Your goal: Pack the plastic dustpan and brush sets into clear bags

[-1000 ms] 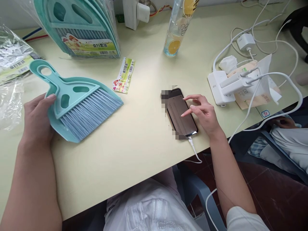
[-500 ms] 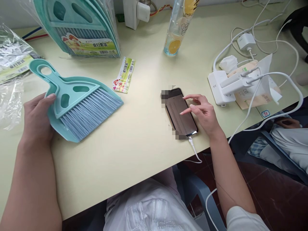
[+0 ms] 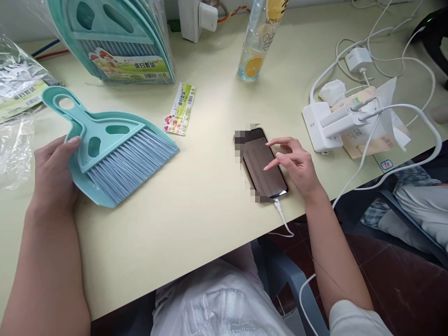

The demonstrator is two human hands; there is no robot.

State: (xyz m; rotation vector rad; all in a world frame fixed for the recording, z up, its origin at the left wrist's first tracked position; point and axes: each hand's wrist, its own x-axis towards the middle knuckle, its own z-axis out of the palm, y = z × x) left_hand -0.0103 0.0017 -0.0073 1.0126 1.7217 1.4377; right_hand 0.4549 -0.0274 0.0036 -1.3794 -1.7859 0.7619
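Note:
At the left, my left hand grips the edge of a teal dustpan, thumb on top and the other fingers partly hidden beneath. A matching hand brush with grey-blue bristles lies nested in the pan. My right hand hovers over a smartphone, fingers spread and holding nothing; whether a fingertip touches the screen I cannot tell. The phone lies face up near the table edge with a white charging cable plugged into its lower end. A printed label card rests between the dustpan and the phone.
Bagged dustpan sets stand at the back left, beside crumpled plastic packaging. A lemon drink bottle stands behind the phone. To the right are a white power strip, tissues and loose cables. Another person's clothing shows at the right.
The right index finger has shifted very slightly over the phone screen. The left hand, dustpan and brush look the same.

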